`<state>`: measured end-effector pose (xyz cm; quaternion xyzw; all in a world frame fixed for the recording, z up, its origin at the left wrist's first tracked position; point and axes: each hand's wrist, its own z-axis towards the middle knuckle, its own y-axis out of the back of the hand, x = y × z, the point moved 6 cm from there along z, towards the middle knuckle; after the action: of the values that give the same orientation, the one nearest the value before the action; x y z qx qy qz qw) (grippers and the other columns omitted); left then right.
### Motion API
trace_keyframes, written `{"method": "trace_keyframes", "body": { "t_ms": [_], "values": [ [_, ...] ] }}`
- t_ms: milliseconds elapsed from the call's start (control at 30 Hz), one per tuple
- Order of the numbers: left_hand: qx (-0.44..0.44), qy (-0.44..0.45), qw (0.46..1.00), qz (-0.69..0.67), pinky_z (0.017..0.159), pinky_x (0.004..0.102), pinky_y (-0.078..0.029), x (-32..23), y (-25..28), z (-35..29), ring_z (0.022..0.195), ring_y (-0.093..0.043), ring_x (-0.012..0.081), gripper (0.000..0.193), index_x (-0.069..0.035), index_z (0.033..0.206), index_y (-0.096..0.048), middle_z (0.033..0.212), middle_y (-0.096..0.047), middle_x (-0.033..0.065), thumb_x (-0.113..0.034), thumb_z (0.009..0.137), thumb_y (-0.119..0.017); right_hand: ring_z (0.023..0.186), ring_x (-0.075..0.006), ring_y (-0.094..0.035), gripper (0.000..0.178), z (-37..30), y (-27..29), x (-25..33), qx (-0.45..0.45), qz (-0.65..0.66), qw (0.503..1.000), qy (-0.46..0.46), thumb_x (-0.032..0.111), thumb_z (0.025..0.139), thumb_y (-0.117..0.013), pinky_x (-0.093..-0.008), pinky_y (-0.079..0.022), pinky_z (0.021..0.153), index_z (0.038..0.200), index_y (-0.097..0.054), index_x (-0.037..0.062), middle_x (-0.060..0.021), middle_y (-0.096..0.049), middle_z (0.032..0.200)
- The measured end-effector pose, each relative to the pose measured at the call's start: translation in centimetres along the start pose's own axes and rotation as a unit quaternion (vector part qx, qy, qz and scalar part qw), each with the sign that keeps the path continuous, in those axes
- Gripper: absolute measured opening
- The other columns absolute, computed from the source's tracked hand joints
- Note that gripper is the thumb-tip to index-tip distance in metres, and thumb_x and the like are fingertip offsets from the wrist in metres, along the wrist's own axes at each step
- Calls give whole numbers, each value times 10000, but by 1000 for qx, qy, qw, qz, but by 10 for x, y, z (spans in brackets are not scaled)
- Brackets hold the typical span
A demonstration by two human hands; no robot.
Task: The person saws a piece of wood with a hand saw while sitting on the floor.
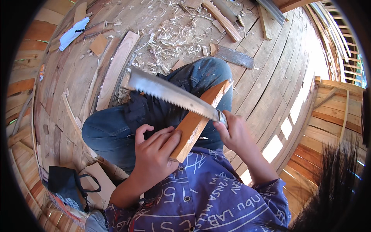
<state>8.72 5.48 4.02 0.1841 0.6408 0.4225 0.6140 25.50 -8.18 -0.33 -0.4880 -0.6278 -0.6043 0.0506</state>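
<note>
- Firmly closed, the left hand (154, 156) grips an orange wooden block (199, 120).
- Right hand (232, 131) clasps a handsaw (172, 94), its blade lying across the block, above wood shavings (174, 34).

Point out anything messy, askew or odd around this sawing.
Shavings and offcuts litter the plank floor past the knees. The left hand steadies a wood strip propped on the lap, not on a bench, while the right hand draws the saw across it, close to the fingers.
</note>
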Motion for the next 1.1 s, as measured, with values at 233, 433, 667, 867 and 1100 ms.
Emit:
{"method": "trace_keyframes", "body": {
  "t_ms": [233,433,667,867,1100],
  "values": [
    [-31,46,998,-26,904,424,-336,3,17,4,985,-683,176,367,-56,1071,-660,982,-714,76,-113,713,-717,651,-477,-593,537,24,19,-26,-40,-73,991,-101,443,946,-565,-509,-460,593,761,-561,-61,-291,-544,607],
    [-26,45,999,-9,870,419,-341,9,12,0,911,-694,192,254,-48,992,-663,962,-717,78,-116,751,-709,510,-346,-537,552,17,6,-48,33,35,996,-74,488,975,-508,-425,-428,524,768,-523,-23,-194,-518,554],
    [-114,163,968,-156,854,405,-378,52,26,2,647,-600,294,183,-16,913,-682,873,-702,111,-142,787,-717,447,-64,-225,560,13,-45,-36,265,496,810,-163,651,981,-304,-233,-218,393,721,-289,156,55,-243,570],
    [-198,266,857,-395,837,259,-473,116,36,-8,936,-610,114,296,60,1159,-584,1052,-661,75,-125,932,-625,470,-57,-311,523,19,-41,-82,151,358,895,-218,509,1004,-446,-242,-245,398,652,-379,128,64,-314,553],
    [-311,310,789,-430,959,282,-428,189,34,33,1095,-574,144,381,59,1272,-531,1208,-613,106,-133,950,-599,429,-64,-305,457,35,-53,-105,154,497,817,-249,354,983,-569,-255,-222,380,625,-391,132,61,-335,536]
  ]
}}
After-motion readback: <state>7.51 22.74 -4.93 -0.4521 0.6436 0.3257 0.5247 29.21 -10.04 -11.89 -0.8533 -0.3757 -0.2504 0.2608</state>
